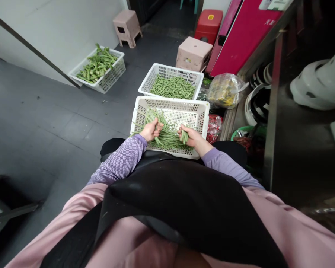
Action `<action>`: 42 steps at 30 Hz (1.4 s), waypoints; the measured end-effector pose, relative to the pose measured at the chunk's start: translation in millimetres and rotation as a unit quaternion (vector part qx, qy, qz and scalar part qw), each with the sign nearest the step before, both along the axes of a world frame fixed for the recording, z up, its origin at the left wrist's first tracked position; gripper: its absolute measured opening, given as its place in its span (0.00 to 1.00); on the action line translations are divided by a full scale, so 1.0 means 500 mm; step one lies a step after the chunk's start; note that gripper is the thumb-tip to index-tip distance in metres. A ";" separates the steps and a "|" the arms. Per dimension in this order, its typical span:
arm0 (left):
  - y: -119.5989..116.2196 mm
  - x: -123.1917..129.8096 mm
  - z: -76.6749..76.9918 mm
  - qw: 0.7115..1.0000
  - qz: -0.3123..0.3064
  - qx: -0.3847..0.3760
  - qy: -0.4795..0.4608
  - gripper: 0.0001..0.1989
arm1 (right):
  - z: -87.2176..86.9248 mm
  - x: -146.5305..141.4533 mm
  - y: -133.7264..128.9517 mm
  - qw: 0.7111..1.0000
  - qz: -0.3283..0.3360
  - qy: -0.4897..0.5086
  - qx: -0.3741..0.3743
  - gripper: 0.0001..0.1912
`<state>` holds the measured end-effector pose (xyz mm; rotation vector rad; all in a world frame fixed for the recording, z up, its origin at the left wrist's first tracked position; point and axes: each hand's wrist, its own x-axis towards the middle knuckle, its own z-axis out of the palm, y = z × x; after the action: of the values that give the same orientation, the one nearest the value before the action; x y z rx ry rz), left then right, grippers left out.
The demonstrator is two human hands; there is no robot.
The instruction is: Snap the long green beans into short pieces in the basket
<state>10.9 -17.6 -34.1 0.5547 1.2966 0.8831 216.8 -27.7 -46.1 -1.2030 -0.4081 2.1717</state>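
Long green beans (170,140) lie in the near white basket (205,115), close against my lap. Over the left part of that basket my left hand (153,130) is closed, its fingers wrapped round green beans. My right hand (190,136) is closed on a small bunch of short green bean pieces (184,136) above the basket's right side. Behind it, a second white basket (145,86) holds a pile of short green bean pieces (173,87).
A white basket (111,80) of green stalks stands at the left by the wall. Pink stools (127,28) and a red bin (209,24) are farther back. A clear plastic bag (225,90) lies right of the baskets, beside a metal counter (276,93).
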 end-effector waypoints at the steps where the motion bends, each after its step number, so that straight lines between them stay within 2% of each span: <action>1: 0.006 0.001 0.009 0.999 -0.007 -0.024 -0.047 0.19 | -0.001 -0.002 0.000 1.000 0.006 -0.005 -0.013 0.15; 4: 0.016 0.015 0.042 0.993 0.014 -0.020 -0.119 0.21 | -0.008 -0.014 -0.011 0.997 0.080 -0.002 -0.013 0.19; 6: 0.019 0.025 0.059 0.989 0.037 -0.007 -0.145 0.21 | -0.014 -0.022 -0.025 0.990 0.142 -0.011 0.025 0.22; 8: 0.020 0.029 0.068 0.987 0.045 -0.007 -0.154 0.21 | -0.020 -0.026 -0.039 0.980 0.176 -0.044 0.086 0.22; 12: 0.023 0.025 0.072 0.985 0.068 -0.010 -0.156 0.20 | -0.022 -0.023 -0.047 0.958 0.171 -0.101 0.207 0.19; 15: 0.028 0.016 0.071 0.984 0.085 -0.019 -0.158 0.20 | -0.015 -0.017 -0.042 0.944 0.177 -0.109 0.257 0.16; 18: 0.029 0.016 0.070 0.983 0.097 -0.023 -0.156 0.21 | -0.014 -0.015 -0.039 0.936 0.167 -0.132 0.282 0.11; 21: 0.009 0.039 0.071 0.985 0.104 -0.013 -0.139 0.20 | -0.033 -0.021 -0.032 0.921 0.138 -0.234 0.279 0.07; 25: -0.046 0.095 0.084 0.989 0.068 0.013 -0.130 0.18 | -0.073 -0.023 -0.003 0.854 0.053 -0.446 0.263 0.06; 27: -0.063 0.112 0.094 0.989 0.040 0.019 -0.140 0.17 | -0.086 -0.015 0.016 0.837 -0.001 -0.493 0.238 0.07; 28: -0.065 0.114 0.098 0.989 0.035 0.024 -0.144 0.17 | -0.089 -0.009 0.023 0.846 -0.018 -0.488 0.214 0.09; 29: -0.063 0.112 0.101 0.988 0.037 0.029 -0.148 0.18 | -0.088 -0.004 0.027 0.868 -0.020 -0.459 0.188 0.11; 31: -0.048 0.101 0.097 0.987 0.051 0.031 -0.152 0.18 | -0.079 0.003 0.026 0.928 0.022 -0.337 0.155 0.17; 33: -0.032 0.089 0.081 0.986 0.052 0.008 -0.156 0.18 | -0.064 0.001 0.014 0.965 0.084 -0.183 0.169 0.20; 36: -0.021 0.082 0.044 0.985 0.043 -0.025 -0.163 0.17 | -0.042 -0.012 -0.013 0.965 0.133 -0.049 0.222 0.20; 39: -0.024 0.088 0.015 0.985 0.044 -0.028 -0.165 0.17 | -0.031 -0.025 -0.031 0.957 0.156 -0.022 0.243 0.17; 42: -0.025 0.089 0.006 0.989 0.038 -0.032 -0.141 0.17 | -0.028 -0.027 -0.034 0.959 0.153 -0.023 0.238 0.15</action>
<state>55.5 -30.3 -30.9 0.3180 1.0894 0.9436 203.1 -44.7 -60.0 -0.9631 -1.1298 2.1162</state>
